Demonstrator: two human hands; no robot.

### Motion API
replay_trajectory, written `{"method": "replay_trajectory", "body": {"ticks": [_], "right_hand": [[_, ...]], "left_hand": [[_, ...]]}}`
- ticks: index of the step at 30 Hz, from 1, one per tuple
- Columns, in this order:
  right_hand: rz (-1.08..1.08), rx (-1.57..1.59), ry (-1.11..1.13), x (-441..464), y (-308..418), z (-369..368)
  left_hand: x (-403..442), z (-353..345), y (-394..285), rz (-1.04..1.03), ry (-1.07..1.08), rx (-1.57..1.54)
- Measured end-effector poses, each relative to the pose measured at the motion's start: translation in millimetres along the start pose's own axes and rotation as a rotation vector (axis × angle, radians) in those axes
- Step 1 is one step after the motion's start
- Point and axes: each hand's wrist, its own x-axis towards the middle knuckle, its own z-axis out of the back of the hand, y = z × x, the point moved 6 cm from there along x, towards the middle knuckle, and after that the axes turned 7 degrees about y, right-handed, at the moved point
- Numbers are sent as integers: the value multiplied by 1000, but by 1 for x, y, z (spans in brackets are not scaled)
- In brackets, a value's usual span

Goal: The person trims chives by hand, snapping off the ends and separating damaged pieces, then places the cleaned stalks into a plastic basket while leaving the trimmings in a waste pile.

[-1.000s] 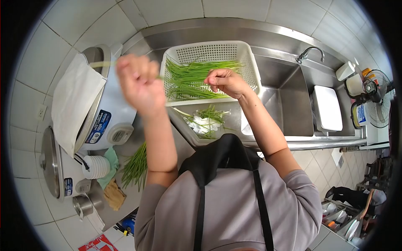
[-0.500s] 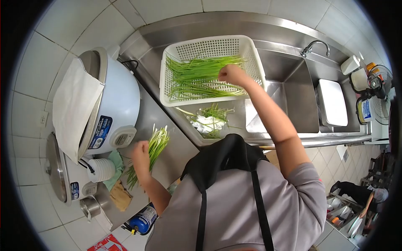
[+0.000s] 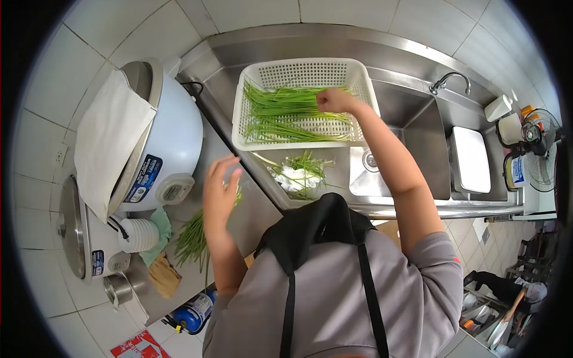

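My left hand [image 3: 221, 186] is raised beside a bunch of green stalks [image 3: 192, 237] on the steel counter, its fingers apart and nothing visible between them. The hand and forearm cover part of that bunch. Over the right part of a white perforated basket [image 3: 303, 144], my right hand [image 3: 335, 100] is closed; what it holds, if anything, is hidden. Long green stalks [image 3: 274, 102] lie in the basket, in an upper and a lower group. Just below the basket, green trimmings [image 3: 305, 161] lie on and around a crumpled white item [image 3: 293, 178].
A large rice cooker [image 3: 173, 131] with a white cloth stands at left, near stacked white cups [image 3: 142, 237] and a brown cloth [image 3: 164, 274]. Sink basins [image 3: 418, 143], a faucet [image 3: 450, 77] and a white-lidded container [image 3: 471, 160] are right. A person [image 3: 501, 285] is at far right.
My left hand has risen from the counter bunch and its fingers have spread. My right hand has stayed closed over the basket, shifting only slightly in the last half second.
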Motion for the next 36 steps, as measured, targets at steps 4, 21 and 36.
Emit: {"method": "replay_trajectory", "body": {"ticks": [4,21,36], "right_hand": [[14,329,63,-24,30,22],[159,779,-270,-61,74,13],[503,1817,-25,-71,139,-43]], "left_hand": [[52,-37,-51,-312,17,-88],[156,-52,-64,-232,61,-1122],[46,80,-83,-702,-160,-1434]]}}
